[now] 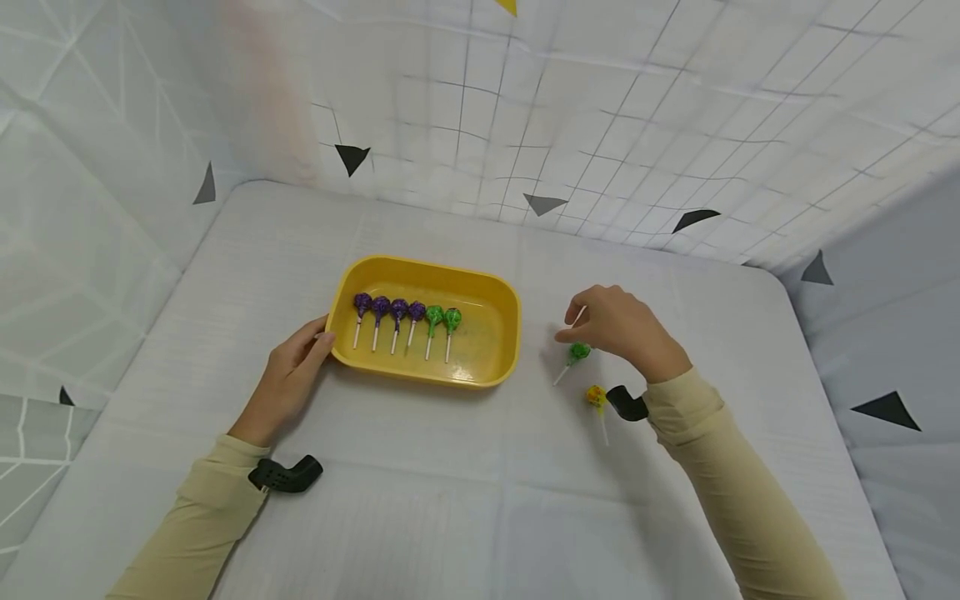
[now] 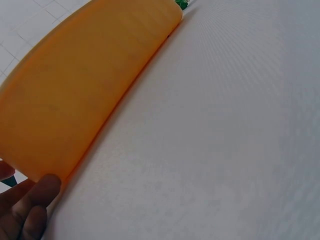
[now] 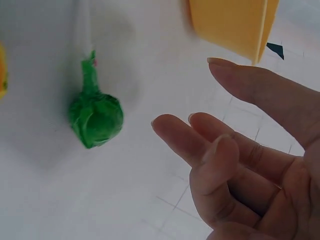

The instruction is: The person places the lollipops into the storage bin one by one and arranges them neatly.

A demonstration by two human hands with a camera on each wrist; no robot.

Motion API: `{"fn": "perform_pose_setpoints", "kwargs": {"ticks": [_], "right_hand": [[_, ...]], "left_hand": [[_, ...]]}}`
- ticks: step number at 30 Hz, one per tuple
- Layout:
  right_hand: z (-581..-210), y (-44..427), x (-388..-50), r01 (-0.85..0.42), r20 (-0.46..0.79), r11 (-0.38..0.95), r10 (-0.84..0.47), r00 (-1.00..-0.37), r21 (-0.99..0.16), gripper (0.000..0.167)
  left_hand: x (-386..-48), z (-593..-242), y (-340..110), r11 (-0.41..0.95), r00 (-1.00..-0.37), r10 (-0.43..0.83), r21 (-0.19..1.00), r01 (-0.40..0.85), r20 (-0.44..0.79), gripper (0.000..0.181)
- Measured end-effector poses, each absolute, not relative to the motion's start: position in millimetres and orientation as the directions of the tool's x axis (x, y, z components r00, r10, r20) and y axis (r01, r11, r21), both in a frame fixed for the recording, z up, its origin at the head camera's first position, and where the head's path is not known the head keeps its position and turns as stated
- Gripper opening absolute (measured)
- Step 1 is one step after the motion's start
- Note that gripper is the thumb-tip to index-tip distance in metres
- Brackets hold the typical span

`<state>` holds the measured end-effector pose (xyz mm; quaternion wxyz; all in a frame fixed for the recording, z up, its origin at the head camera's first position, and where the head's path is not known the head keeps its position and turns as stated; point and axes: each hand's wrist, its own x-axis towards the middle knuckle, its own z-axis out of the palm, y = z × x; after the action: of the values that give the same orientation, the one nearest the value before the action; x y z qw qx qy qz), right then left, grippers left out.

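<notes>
A shallow yellow tray (image 1: 487, 367) stands on the table, with several purple lollipops (image 1: 399, 309) and two green lollipops (image 1: 452, 320) lined up inside. My left hand (image 1: 288, 375) holds the tray's left end at the near corner, thumb and fingers against its outer wall. My right hand (image 1: 618, 329) hovers right of the tray, its thumb and fingers apart in the right wrist view, nothing visible between them. Just below that hand, a loose green lollipop (image 3: 96, 120) lies on the table. Nearer the body lies a yellow lollipop (image 1: 596, 397), close to the right wrist.
The white-covered table (image 1: 420, 483) reaches to a hanging white cloth (image 1: 570, 108) with grid lines and dark triangles at the back. Grey-white cloth sides (image 1: 900, 333) flank it. A black wrist device (image 1: 285, 475) sits on each forearm.
</notes>
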<state>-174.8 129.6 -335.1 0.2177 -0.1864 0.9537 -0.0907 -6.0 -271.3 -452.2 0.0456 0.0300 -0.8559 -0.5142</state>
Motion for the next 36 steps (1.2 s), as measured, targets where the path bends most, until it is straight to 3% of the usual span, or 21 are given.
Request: {"fn": "perform_pose_setpoints", "kwargs": {"ticks": [36], "right_hand": [[-369.2, 153.2, -170.5, -0.279, -0.377, 0.945, -0.325, -0.867, -0.171, 0.028]], "left_hand": [[-6.8, -453.1, -270.6, 0.461, -0.994, -0.1, 0.887, -0.008, 0.043, 0.052]]}}
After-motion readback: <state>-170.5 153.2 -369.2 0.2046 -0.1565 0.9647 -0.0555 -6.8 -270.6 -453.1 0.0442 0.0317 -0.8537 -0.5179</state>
